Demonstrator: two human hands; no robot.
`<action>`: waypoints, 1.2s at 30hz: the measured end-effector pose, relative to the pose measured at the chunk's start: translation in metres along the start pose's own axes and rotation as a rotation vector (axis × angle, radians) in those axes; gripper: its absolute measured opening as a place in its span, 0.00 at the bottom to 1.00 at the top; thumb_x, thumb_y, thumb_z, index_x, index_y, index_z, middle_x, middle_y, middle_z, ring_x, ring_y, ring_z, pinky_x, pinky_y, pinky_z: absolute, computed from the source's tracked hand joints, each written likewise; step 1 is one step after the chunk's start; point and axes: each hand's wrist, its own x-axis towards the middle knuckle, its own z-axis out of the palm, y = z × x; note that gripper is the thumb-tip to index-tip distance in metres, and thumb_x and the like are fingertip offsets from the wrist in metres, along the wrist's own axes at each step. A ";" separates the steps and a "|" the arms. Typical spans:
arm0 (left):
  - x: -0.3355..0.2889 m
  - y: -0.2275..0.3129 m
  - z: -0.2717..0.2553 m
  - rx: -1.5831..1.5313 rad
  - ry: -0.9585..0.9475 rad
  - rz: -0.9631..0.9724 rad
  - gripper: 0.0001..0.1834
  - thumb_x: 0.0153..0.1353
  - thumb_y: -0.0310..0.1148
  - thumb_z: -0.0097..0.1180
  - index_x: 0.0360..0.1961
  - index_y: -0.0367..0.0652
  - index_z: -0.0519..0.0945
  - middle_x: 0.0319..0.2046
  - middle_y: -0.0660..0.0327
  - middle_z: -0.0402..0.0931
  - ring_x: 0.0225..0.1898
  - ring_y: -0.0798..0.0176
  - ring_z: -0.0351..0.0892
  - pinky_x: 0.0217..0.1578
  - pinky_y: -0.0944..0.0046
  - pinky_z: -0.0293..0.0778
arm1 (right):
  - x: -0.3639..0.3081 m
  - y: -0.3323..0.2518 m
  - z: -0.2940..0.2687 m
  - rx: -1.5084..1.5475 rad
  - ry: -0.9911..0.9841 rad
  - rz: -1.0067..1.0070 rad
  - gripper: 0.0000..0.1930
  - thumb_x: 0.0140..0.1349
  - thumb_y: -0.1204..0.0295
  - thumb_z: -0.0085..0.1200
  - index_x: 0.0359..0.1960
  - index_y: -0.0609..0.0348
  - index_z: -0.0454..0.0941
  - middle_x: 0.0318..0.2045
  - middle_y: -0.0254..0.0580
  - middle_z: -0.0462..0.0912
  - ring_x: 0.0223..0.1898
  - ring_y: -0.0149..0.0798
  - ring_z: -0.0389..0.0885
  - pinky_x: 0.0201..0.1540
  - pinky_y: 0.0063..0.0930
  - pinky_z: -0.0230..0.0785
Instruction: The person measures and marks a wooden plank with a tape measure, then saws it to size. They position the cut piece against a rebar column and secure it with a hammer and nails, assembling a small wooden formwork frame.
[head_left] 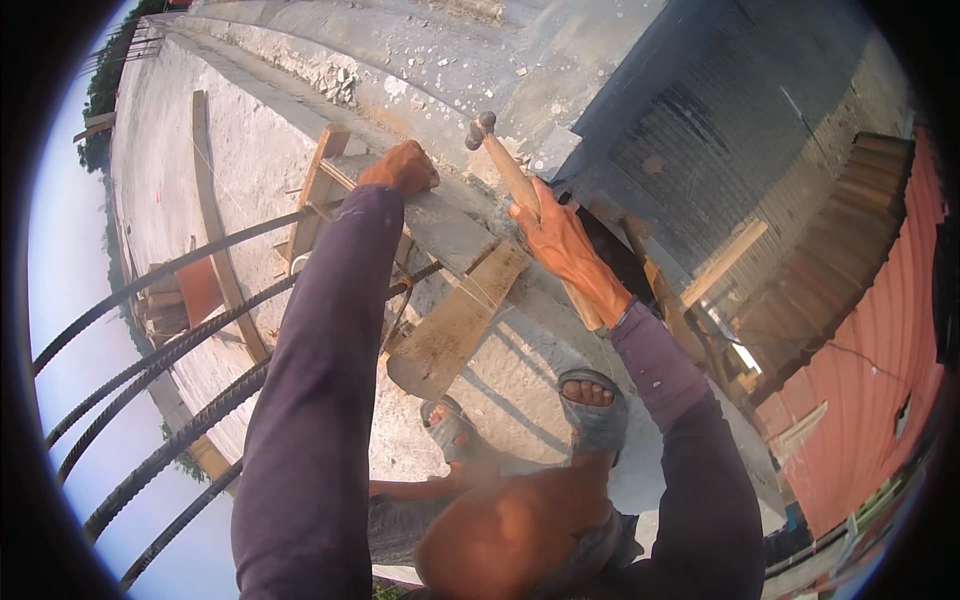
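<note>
My right hand (572, 248) is wrapped round the wooden handle of a hammer (513, 172). The hammer's dark metal head points up and away, just right of my other hand and apart from it. My left hand (402, 168) is closed low over a grey board or ledge (445, 225); whatever its fingers hold is hidden. Beside that hand stands a short upright piece of timber (318, 185). Closer to my feet, a pale wooden plank (455, 325) lies at a slant across the concrete.
Several bent, ribbed steel bars (185, 430) stick out at the left. A long timber strip (212, 220) lies on the concrete slab (155, 170). My sandalled foot (592, 405) stands near the slab's edge. Down at the right are a red corrugated roof (840, 430) and loose timber (725, 262).
</note>
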 end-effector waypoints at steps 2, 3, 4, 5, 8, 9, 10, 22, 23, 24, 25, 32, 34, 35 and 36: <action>-0.002 0.002 -0.001 0.048 -0.007 -0.004 0.10 0.58 0.36 0.63 0.35 0.44 0.89 0.37 0.54 0.87 0.43 0.50 0.87 0.44 0.53 0.81 | -0.001 0.001 0.013 -0.046 0.024 -0.011 0.36 0.76 0.55 0.52 0.77 0.64 0.58 0.53 0.74 0.82 0.54 0.67 0.84 0.58 0.50 0.74; -0.003 0.005 -0.001 0.087 -0.019 -0.028 0.09 0.60 0.35 0.60 0.33 0.46 0.89 0.35 0.56 0.86 0.42 0.50 0.86 0.45 0.53 0.81 | -0.002 0.002 0.019 -0.025 -0.046 0.022 0.35 0.76 0.56 0.51 0.77 0.63 0.57 0.53 0.75 0.82 0.56 0.68 0.83 0.59 0.50 0.74; -0.005 0.007 -0.003 0.112 -0.021 -0.032 0.09 0.61 0.35 0.59 0.33 0.47 0.89 0.34 0.57 0.85 0.42 0.49 0.86 0.46 0.53 0.81 | -0.001 0.003 0.024 -0.012 -0.073 0.083 0.35 0.77 0.56 0.51 0.78 0.63 0.57 0.54 0.76 0.81 0.57 0.68 0.82 0.60 0.49 0.73; -0.008 0.011 -0.004 0.123 -0.031 -0.007 0.09 0.62 0.35 0.58 0.32 0.48 0.89 0.33 0.58 0.85 0.41 0.49 0.86 0.46 0.53 0.81 | -0.001 0.004 0.029 0.013 -0.089 0.034 0.35 0.77 0.56 0.50 0.78 0.62 0.56 0.52 0.75 0.82 0.56 0.69 0.82 0.58 0.51 0.73; -0.014 0.026 -0.019 0.057 -0.010 -0.068 0.10 0.60 0.36 0.59 0.35 0.45 0.90 0.35 0.54 0.86 0.41 0.47 0.86 0.46 0.52 0.81 | 0.002 0.006 0.036 -0.024 -0.051 -0.035 0.35 0.77 0.57 0.49 0.78 0.61 0.54 0.49 0.74 0.83 0.54 0.70 0.82 0.56 0.53 0.73; -0.016 0.033 -0.021 -0.019 -0.022 -0.223 0.11 0.59 0.37 0.60 0.36 0.44 0.90 0.37 0.53 0.86 0.42 0.46 0.86 0.46 0.51 0.80 | 0.002 0.007 0.037 -0.087 -0.090 -0.037 0.36 0.77 0.57 0.50 0.78 0.63 0.55 0.50 0.74 0.83 0.55 0.70 0.82 0.57 0.50 0.73; -0.017 0.038 -0.024 -0.096 -0.039 -0.376 0.12 0.59 0.37 0.60 0.37 0.43 0.90 0.38 0.52 0.87 0.42 0.46 0.86 0.46 0.51 0.80 | 0.002 0.007 0.038 -0.147 -0.129 -0.032 0.36 0.77 0.57 0.52 0.78 0.64 0.55 0.52 0.74 0.83 0.56 0.69 0.82 0.58 0.47 0.74; -0.030 0.048 -0.031 -0.051 0.087 -0.189 0.12 0.56 0.34 0.62 0.38 0.38 0.88 0.36 0.48 0.88 0.40 0.45 0.89 0.39 0.49 0.81 | 0.010 0.006 0.039 -0.050 -0.101 -0.009 0.36 0.78 0.55 0.47 0.79 0.61 0.53 0.61 0.73 0.77 0.64 0.65 0.77 0.65 0.50 0.68; -0.032 0.050 -0.032 -0.073 0.093 -0.219 0.12 0.56 0.34 0.63 0.38 0.38 0.88 0.37 0.47 0.88 0.41 0.46 0.89 0.39 0.49 0.81 | 0.010 0.006 0.039 0.029 -0.058 -0.022 0.36 0.78 0.55 0.48 0.78 0.62 0.54 0.58 0.73 0.79 0.62 0.66 0.79 0.62 0.50 0.70; -0.033 0.051 -0.033 -0.098 0.091 -0.250 0.13 0.56 0.34 0.63 0.38 0.38 0.88 0.38 0.47 0.88 0.42 0.46 0.89 0.40 0.49 0.81 | 0.010 0.006 0.040 0.100 -0.012 -0.020 0.36 0.77 0.56 0.50 0.78 0.63 0.55 0.55 0.73 0.81 0.59 0.67 0.81 0.58 0.49 0.73; -0.034 0.053 -0.034 -0.118 0.072 -0.295 0.13 0.56 0.34 0.64 0.39 0.38 0.88 0.39 0.47 0.88 0.43 0.46 0.89 0.41 0.49 0.81 | 0.010 0.007 0.040 0.170 0.038 -0.015 0.35 0.77 0.57 0.51 0.78 0.64 0.56 0.52 0.73 0.83 0.56 0.68 0.83 0.55 0.49 0.75; -0.032 0.058 -0.040 -0.030 0.030 -0.243 0.14 0.55 0.33 0.66 0.40 0.37 0.89 0.43 0.46 0.88 0.47 0.46 0.89 0.46 0.50 0.82 | 0.007 0.007 0.039 0.006 -0.049 -0.028 0.35 0.78 0.56 0.48 0.78 0.62 0.54 0.57 0.75 0.79 0.60 0.66 0.79 0.62 0.50 0.71; -0.034 0.060 -0.042 -0.009 0.005 -0.200 0.14 0.54 0.33 0.65 0.41 0.37 0.89 0.44 0.45 0.88 0.48 0.46 0.89 0.47 0.50 0.82 | 0.007 0.007 0.038 0.236 0.002 0.023 0.35 0.78 0.56 0.48 0.78 0.62 0.54 0.56 0.75 0.80 0.58 0.66 0.81 0.60 0.50 0.72; -0.036 0.062 -0.042 -0.060 0.019 -0.236 0.14 0.55 0.33 0.66 0.41 0.37 0.89 0.45 0.45 0.87 0.49 0.45 0.89 0.48 0.50 0.82 | 0.007 0.008 0.039 0.237 0.041 -0.049 0.34 0.78 0.56 0.48 0.78 0.61 0.55 0.51 0.75 0.82 0.55 0.68 0.82 0.56 0.51 0.73; -0.037 0.064 -0.043 -0.081 0.006 -0.326 0.14 0.55 0.33 0.66 0.41 0.37 0.89 0.45 0.45 0.87 0.50 0.45 0.88 0.49 0.50 0.82 | 0.008 0.009 0.040 0.083 0.018 -0.032 0.34 0.78 0.58 0.49 0.78 0.62 0.56 0.49 0.71 0.84 0.52 0.64 0.85 0.52 0.48 0.75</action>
